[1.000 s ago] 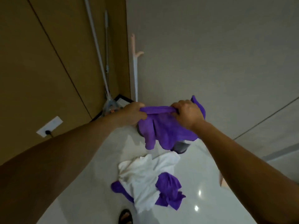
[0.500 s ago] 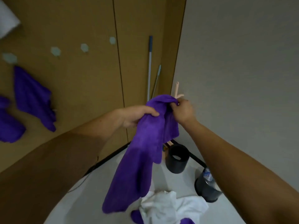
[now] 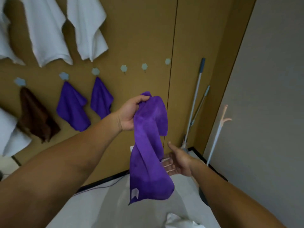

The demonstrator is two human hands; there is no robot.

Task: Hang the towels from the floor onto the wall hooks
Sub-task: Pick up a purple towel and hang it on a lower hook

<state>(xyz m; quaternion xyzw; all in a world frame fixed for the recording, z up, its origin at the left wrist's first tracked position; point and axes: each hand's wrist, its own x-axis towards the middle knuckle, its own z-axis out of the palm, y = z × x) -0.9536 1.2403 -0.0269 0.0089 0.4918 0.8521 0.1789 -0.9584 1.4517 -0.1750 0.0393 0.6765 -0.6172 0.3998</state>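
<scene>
Head view facing a tan panelled wall (image 3: 148,30) set with rows of small hooks. My left hand (image 3: 130,112) is up in front of the wall, fingers and thumb pinching the bunched top corner of a purple towel (image 3: 148,153). I hold it by that one high point, I judge, so the cloth drops under its own weight and leaves a small gathered peak to slip over a hook. From the grip the towel hangs as a long, loosely twisted drape. Its long axis runs nearly vertical, with the pinched end pointing up at the hooks and the wide lower hem pointing at the floor (image 3: 107,208). A small pale label (image 3: 134,193) sits near its bottom left corner. The towel is in the air, clear of the floor and on no hook yet. My right hand (image 3: 178,160) is well below the grip and to its right, fingers straight and spread, holding nothing. Its fingertips pass behind the drape, so I cannot tell whether they touch it. I judge it waits there to steady or gather the loose lower part. Straight above the grip is a bare hook (image 3: 144,66), with a second bare hook (image 3: 123,68) up and left and a third bare hook (image 3: 167,61) up and right. Further left of the grip hang two hung purple towels (image 3: 72,106), then a brown towel (image 3: 36,116). High above and left hang white towels (image 3: 46,30). Far below the grip, at the bottom edge, lies a crumpled white towel (image 3: 179,222).
</scene>
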